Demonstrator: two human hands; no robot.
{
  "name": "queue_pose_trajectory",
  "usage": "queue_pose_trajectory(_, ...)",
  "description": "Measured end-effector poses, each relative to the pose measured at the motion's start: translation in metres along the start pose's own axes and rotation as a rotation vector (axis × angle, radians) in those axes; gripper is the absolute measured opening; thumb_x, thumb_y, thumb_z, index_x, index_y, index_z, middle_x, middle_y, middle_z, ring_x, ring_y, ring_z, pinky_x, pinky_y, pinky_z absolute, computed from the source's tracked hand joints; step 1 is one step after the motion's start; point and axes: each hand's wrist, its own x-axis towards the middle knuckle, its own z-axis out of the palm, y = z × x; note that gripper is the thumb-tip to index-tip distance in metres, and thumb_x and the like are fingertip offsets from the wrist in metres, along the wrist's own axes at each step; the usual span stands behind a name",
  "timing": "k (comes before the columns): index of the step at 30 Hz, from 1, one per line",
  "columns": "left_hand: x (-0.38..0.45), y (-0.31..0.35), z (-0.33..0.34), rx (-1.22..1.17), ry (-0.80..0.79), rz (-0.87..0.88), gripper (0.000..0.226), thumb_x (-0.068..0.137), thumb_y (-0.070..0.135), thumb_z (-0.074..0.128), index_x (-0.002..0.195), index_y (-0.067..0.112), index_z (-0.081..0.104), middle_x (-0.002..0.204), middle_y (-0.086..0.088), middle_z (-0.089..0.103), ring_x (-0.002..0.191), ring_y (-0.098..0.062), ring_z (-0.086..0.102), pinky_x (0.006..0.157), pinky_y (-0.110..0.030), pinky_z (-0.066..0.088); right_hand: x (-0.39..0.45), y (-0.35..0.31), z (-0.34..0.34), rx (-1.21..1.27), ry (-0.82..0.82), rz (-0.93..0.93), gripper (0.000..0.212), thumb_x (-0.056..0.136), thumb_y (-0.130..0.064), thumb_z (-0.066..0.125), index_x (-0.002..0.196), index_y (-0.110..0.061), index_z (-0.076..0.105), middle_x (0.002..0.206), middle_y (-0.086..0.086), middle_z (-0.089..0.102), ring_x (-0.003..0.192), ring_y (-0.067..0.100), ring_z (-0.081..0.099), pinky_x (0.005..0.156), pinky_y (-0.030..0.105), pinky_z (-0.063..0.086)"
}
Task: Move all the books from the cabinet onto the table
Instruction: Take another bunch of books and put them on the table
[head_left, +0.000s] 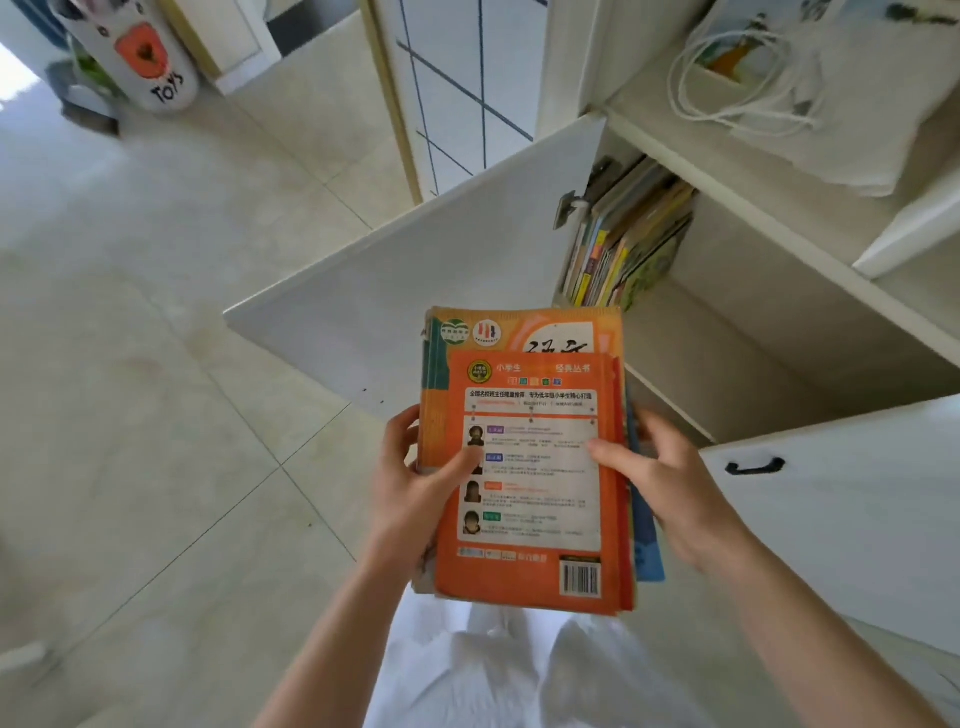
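Observation:
I hold a stack of thin books (530, 561) in front of me, an orange back cover with a barcode on top. My left hand (415, 493) grips the stack's left edge, thumb on the cover. My right hand (660, 483) grips its right edge, thumb on top and fingers underneath. The white cabinet (753, 332) stands open ahead to the right. A row of colourful books (623, 244) leans at the far left end of its lower compartment. No table is in view.
The open cabinet door (415, 280) swings out to the left of the stack. A closed door with a black handle (753, 465) is at my right. A white cloth bag (810, 93) lies on the upper shelf. A toy bin (150, 62) stands on the tiled floor, far left.

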Motion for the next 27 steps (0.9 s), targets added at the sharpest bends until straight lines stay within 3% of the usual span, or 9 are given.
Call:
queue_pose_trajectory(4, -0.037, -0.006, -0.003, -0.107, 0.111, 0.006, 0.057, 0.077, 0.014, 0.078, 0.124, 0.026, 0.05, 0.102, 0.004, 0.07, 0.071, -0.019, 0.075, 0.053, -0.033, 0.059, -0.011, -0.007, 0.004, -0.117, -0.076, -0.098, 0.015, 0.087, -0.023, 0.067, 0.097, -0.03, 0.057, 0.1, -0.001, 0.07, 0.081, 0.014, 0.072, 0.061, 0.026, 0.059)
queue_pose_trajectory(9, -0.089, -0.029, -0.002, -0.27, 0.311, -0.008, 0.061, 0.078, 0.013, 0.077, 0.13, 0.023, 0.046, 0.1, 0.0, 0.07, 0.07, -0.019, 0.075, 0.051, -0.03, 0.058, -0.023, -0.003, 0.014, -0.265, -0.21, -0.195, 0.021, 0.085, -0.028, 0.069, 0.1, -0.032, 0.055, 0.11, 0.004, 0.064, 0.09, 0.017, 0.07, 0.065, 0.032, 0.062)
queue_pose_trajectory(15, -0.153, -0.061, -0.026, -0.439, 0.547, 0.002, 0.06, 0.077, 0.011, 0.077, 0.126, 0.026, 0.046, 0.098, 0.003, 0.07, 0.07, -0.021, 0.075, 0.052, -0.031, 0.059, -0.049, 0.006, 0.051, -0.425, -0.443, -0.27, 0.032, 0.086, -0.033, 0.067, 0.109, -0.044, 0.048, 0.118, -0.001, 0.06, 0.098, 0.02, 0.068, 0.071, 0.041, 0.062)
queue_pose_trajectory(20, -0.209, -0.098, -0.053, -0.572, 0.792, -0.027, 0.055, 0.079, 0.012, 0.076, 0.123, 0.028, 0.047, 0.095, 0.002, 0.072, 0.07, -0.022, 0.075, 0.053, -0.034, 0.059, -0.082, 0.013, 0.109, -0.595, -0.648, -0.354, 0.041, 0.085, -0.035, 0.068, 0.119, -0.038, 0.047, 0.119, 0.0, 0.059, 0.096, 0.021, 0.068, 0.069, 0.041, 0.062)
queue_pose_trajectory(27, -0.29, -0.164, -0.086, -0.696, 1.097, -0.067, 0.053, 0.082, 0.015, 0.074, 0.128, 0.023, 0.048, 0.099, 0.006, 0.07, 0.075, -0.017, 0.075, 0.053, -0.028, 0.058, -0.149, 0.042, 0.193, -0.731, -0.952, -0.39, 0.033, 0.083, -0.025, 0.072, 0.096, -0.046, 0.051, 0.108, 0.002, 0.064, 0.085, 0.02, 0.071, 0.063, 0.037, 0.062)
